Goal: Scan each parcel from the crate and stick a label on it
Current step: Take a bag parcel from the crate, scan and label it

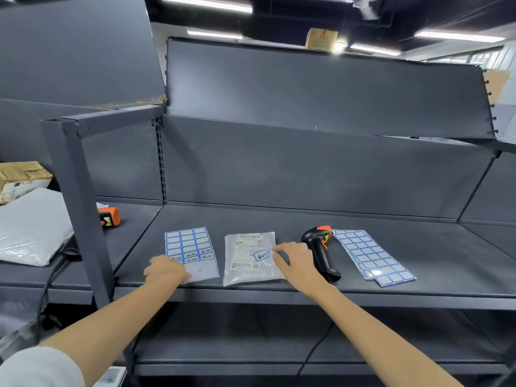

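Note:
A small clear-plastic parcel [248, 259] lies flat on the dark shelf [279, 222], with a printed shipping label and a blue-bordered handwritten label [261, 255] stuck on it. My right hand [296, 261] hovers at the parcel's right edge, fingers loosely curved, fingertips touching or just above the plastic. My left hand [164, 270] rests on the lower left corner of a label sheet [191, 251], fingers curled down onto it. A black and orange barcode scanner [321, 247] lies just right of my right hand.
A second sheet of blue labels [371, 256] lies further right. On the left shelf sit a grey poly mailer [30, 227], a taped cardboard box [21, 178] and another orange scanner [110, 216]. A steel upright [81, 208] separates the bays.

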Available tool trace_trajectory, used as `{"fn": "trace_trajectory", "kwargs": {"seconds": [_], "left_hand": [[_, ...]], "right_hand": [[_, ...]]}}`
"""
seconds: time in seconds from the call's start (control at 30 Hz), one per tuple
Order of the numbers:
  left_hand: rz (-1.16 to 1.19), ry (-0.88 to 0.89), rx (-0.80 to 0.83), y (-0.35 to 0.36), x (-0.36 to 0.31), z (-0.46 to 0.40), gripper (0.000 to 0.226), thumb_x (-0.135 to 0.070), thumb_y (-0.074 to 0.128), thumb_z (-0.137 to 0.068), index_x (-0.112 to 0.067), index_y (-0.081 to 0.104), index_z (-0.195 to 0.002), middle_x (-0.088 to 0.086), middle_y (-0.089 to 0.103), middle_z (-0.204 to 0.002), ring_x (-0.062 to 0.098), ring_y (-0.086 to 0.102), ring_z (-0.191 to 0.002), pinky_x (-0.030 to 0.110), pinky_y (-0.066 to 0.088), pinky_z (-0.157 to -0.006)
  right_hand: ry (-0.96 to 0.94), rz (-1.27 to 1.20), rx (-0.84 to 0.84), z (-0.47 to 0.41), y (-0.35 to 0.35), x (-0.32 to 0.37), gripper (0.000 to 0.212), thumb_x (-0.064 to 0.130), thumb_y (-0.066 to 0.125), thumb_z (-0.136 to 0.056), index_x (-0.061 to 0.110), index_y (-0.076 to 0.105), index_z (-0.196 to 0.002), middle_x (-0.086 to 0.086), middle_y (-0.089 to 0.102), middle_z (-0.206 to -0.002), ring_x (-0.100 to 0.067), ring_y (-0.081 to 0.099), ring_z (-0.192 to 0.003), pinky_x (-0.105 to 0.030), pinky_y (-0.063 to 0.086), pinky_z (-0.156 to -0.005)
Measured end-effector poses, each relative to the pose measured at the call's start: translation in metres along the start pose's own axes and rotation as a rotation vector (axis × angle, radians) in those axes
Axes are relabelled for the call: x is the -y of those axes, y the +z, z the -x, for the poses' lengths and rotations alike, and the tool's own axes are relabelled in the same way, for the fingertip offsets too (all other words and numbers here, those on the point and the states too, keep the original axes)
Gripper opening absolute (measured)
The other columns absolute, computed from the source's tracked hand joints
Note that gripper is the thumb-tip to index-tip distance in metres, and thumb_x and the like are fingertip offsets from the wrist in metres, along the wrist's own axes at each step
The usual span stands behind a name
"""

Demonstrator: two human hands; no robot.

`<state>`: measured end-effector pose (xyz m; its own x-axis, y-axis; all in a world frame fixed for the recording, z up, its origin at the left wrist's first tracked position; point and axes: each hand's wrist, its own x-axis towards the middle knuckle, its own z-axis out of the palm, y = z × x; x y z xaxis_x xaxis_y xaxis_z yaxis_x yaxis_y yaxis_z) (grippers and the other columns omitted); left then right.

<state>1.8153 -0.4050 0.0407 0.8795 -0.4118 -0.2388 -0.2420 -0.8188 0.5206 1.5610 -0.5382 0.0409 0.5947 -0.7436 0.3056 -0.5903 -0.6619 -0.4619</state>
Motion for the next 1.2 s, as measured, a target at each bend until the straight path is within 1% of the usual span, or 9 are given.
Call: {"fn": "trace_trajectory", "kwargs": {"seconds": [0.2, 0.47, 0.57, 0.63, 0.73, 0.83, 0.93, 1.03, 1.2], "left_hand": [[0.262, -0.006, 0.077, -0.005, 0.015, 0.001, 0.043, -0.014, 0.086, -0.066, -0.005, 0.049, -0.087, 0.012, 0.06, -0.096, 0.026, 0.052, -0.082, 0.032, 0.041, -0.071], [0.775, 0.215, 0.07, -0.014, 0.023, 0.014, 0.036, -0.007, 0.083, -0.07, -0.005, 0.069, -0.103, 0.009, 0.07, -0.104, 0.026, 0.063, -0.098, 0.033, 0.047, -0.09], [1.039, 0.29, 0.238, -0.03, 0.011, 0.027, 0.03, 0.007, 0.071, -0.078, 0.0, 0.06, -0.104, 0.015, 0.065, -0.109, 0.03, 0.063, -0.099, 0.04, 0.051, -0.089], [1.137, 0.35, 0.34, -0.038, 0.003, 0.038, 0.029, 0.014, 0.064, -0.08, 0.001, 0.056, -0.105, 0.018, 0.064, -0.109, 0.03, 0.064, -0.094, 0.037, 0.055, -0.08], [1.186, 0.437, 0.461, -0.044, -0.009, 0.054, 0.034, 0.018, 0.062, -0.079, -0.002, 0.054, -0.105, 0.014, 0.067, -0.101, 0.022, 0.07, -0.081, 0.027, 0.058, -0.063], [1.136, 0.482, 0.555, -0.04, -0.014, 0.067, 0.044, 0.017, 0.066, -0.076, -0.004, 0.052, -0.112, 0.011, 0.068, -0.104, 0.018, 0.07, -0.082, 0.024, 0.056, -0.06], [1.035, 0.533, 0.593, -0.03, -0.018, 0.078, 0.051, 0.014, 0.071, -0.073, -0.008, 0.052, -0.115, 0.01, 0.069, -0.11, 0.019, 0.069, -0.09, 0.026, 0.056, -0.066], [0.978, 0.572, 0.597, -0.019, -0.025, 0.089, 0.057, 0.01, 0.074, -0.072, -0.01, 0.051, -0.12, 0.008, 0.067, -0.115, 0.023, 0.066, -0.102, 0.037, 0.055, -0.084], [0.871, 0.636, 0.495, -0.004, -0.037, 0.104, 0.052, -0.014, 0.075, -0.08, -0.017, 0.052, -0.126, -0.002, 0.063, -0.12, 0.016, 0.06, -0.111, 0.033, 0.048, -0.093]], "right_hand": [[0.002, -0.04, -0.012, 0.004, -0.003, 0.013, 0.028, 0.035, 0.047, -0.096, 0.026, 0.061, -0.119, 0.007, 0.058, -0.117, -0.016, 0.038, -0.119, -0.026, 0.026, -0.097], [0.079, -0.241, 0.047, 0.013, 0.0, 0.044, 0.023, 0.022, 0.051, -0.095, 0.024, 0.061, -0.116, 0.015, 0.053, -0.11, -0.014, 0.035, -0.118, -0.025, 0.029, -0.096], [0.168, -0.523, 0.096, 0.016, 0.0, 0.064, 0.023, 0.025, 0.053, -0.095, 0.024, 0.06, -0.117, 0.015, 0.054, -0.115, -0.006, 0.044, -0.115, -0.014, 0.034, -0.089], [0.241, -0.642, 0.12, 0.015, 0.0, 0.077, 0.028, 0.033, 0.054, -0.094, 0.025, 0.058, -0.12, 0.011, 0.055, -0.123, -0.008, 0.05, -0.116, -0.023, 0.039, -0.099], [0.369, -0.827, 0.158, 0.013, 0.002, 0.093, 0.036, 0.041, 0.054, -0.093, 0.021, 0.057, -0.123, 0.007, 0.057, -0.123, -0.011, 0.053, -0.114, -0.033, 0.039, -0.106], [0.364, -1.114, 0.179, 0.011, -0.002, 0.097, 0.025, 0.033, 0.051, -0.097, 0.017, 0.066, -0.11, 0.003, 0.071, -0.11, -0.008, 0.063, -0.101, -0.024, 0.048, -0.088], [0.39, -1.287, 0.129, 0.012, -0.011, 0.094, 0.027, 0.025, 0.056, -0.096, 0.008, 0.066, -0.114, -0.006, 0.072, -0.111, -0.021, 0.067, -0.106, -0.033, 0.053, -0.09], [0.394, -1.217, 0.027, 0.018, -0.019, 0.081, 0.026, 0.014, 0.059, -0.094, 0.004, 0.061, -0.118, -0.011, 0.069, -0.115, -0.029, 0.064, -0.111, -0.045, 0.048, -0.1], [0.39, -1.247, -0.075, 0.029, -0.05, 0.044, 0.026, 0.003, 0.056, -0.093, 0.004, 0.058, -0.119, -0.016, 0.066, -0.119, -0.029, 0.065, -0.103, -0.039, 0.053, -0.085]]}}
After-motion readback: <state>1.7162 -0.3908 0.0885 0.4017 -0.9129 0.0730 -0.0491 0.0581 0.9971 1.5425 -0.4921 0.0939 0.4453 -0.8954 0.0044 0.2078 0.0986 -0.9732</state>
